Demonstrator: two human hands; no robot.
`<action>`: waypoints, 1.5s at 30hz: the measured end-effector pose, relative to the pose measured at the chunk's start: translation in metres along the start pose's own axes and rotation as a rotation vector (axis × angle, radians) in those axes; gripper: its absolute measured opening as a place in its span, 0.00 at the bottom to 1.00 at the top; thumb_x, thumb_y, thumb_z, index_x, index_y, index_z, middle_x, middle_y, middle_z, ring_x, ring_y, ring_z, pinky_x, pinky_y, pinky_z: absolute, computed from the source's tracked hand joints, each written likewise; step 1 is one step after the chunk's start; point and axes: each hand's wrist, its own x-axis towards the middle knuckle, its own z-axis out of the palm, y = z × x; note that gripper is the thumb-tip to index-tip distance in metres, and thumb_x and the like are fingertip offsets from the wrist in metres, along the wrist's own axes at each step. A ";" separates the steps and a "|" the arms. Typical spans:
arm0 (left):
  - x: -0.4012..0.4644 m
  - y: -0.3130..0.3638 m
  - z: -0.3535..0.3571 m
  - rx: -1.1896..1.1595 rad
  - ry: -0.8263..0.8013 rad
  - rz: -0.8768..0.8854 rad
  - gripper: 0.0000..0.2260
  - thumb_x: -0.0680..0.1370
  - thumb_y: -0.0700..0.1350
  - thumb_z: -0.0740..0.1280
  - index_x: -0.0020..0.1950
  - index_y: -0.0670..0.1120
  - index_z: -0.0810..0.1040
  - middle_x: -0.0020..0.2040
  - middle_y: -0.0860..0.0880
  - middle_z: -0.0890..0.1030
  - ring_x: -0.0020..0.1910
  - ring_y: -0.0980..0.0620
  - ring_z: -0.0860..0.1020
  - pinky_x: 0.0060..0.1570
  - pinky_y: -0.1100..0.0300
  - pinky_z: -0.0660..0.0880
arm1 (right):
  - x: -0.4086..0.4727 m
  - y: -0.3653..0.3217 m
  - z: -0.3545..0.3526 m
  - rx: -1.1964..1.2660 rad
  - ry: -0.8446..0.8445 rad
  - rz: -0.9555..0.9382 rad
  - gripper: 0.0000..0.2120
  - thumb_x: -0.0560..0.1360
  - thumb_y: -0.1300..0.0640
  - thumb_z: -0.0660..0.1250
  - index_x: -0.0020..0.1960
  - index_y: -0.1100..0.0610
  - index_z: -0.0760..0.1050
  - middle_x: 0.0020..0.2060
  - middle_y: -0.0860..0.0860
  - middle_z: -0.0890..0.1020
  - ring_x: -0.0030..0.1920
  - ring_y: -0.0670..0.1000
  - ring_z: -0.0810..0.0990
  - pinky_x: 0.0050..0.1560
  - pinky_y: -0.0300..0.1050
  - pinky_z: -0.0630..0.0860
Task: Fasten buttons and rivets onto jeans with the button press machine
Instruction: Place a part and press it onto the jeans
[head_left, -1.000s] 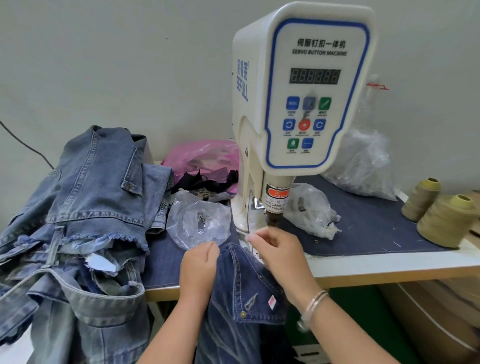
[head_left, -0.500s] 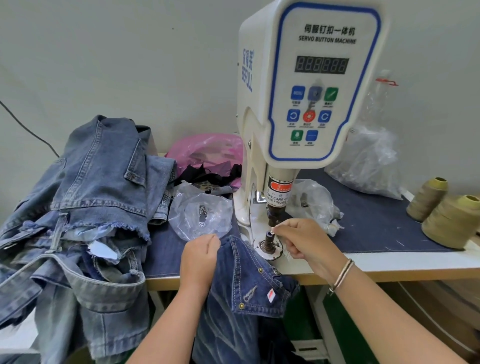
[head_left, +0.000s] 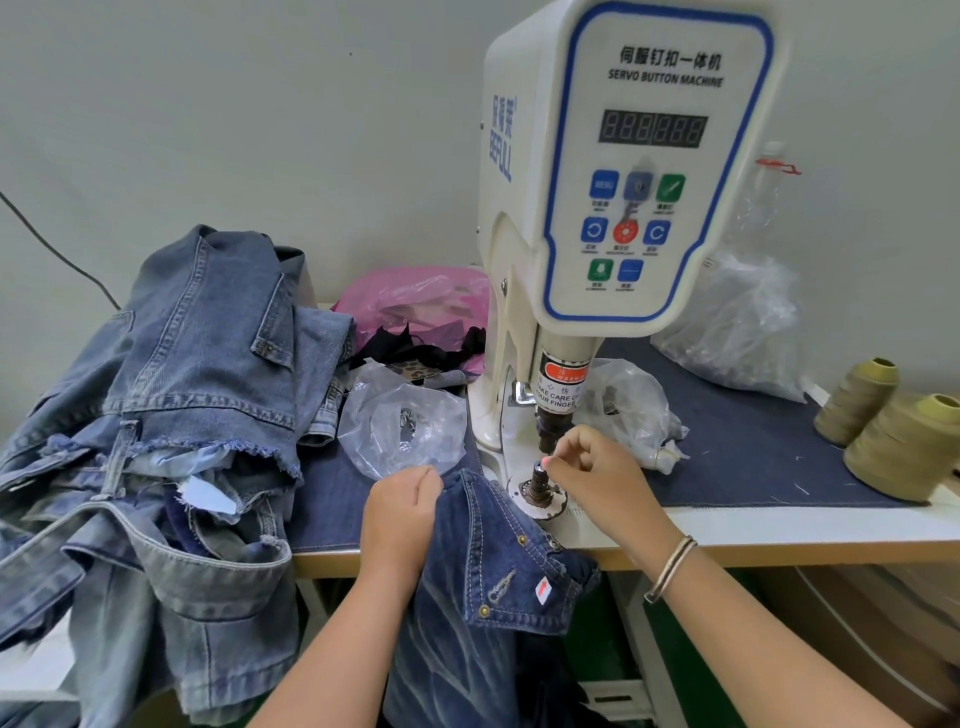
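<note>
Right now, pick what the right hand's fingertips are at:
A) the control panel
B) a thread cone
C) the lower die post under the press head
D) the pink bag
C: the right hand has its fingertips pinched at the top of the lower die post, directly beneath the press head, while the left hand grips the dark jeans.

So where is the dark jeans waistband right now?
In the head view it hangs over the table's front edge, lower centre, gripped by the left hand, just left of the machine's lower die.
</note>
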 end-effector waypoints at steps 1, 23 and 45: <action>0.000 0.000 0.000 0.000 0.000 0.001 0.13 0.70 0.46 0.54 0.26 0.50 0.56 0.24 0.54 0.59 0.28 0.55 0.57 0.31 0.56 0.54 | 0.000 -0.001 0.000 -0.034 0.010 -0.044 0.11 0.73 0.60 0.69 0.37 0.52 0.69 0.23 0.42 0.70 0.26 0.39 0.67 0.31 0.28 0.66; 0.000 0.001 0.000 0.001 -0.006 -0.005 0.13 0.71 0.46 0.54 0.26 0.49 0.57 0.24 0.54 0.60 0.28 0.56 0.58 0.30 0.57 0.55 | -0.006 0.010 0.001 0.040 0.047 -0.237 0.12 0.73 0.61 0.70 0.37 0.46 0.76 0.30 0.46 0.79 0.34 0.48 0.77 0.39 0.34 0.74; -0.008 0.114 -0.037 -0.161 0.002 0.589 0.19 0.77 0.45 0.58 0.27 0.45 0.59 0.25 0.53 0.59 0.25 0.56 0.60 0.27 0.66 0.57 | -0.018 -0.018 -0.033 0.278 -0.627 0.249 0.19 0.80 0.43 0.59 0.60 0.54 0.78 0.58 0.52 0.81 0.62 0.54 0.78 0.63 0.50 0.73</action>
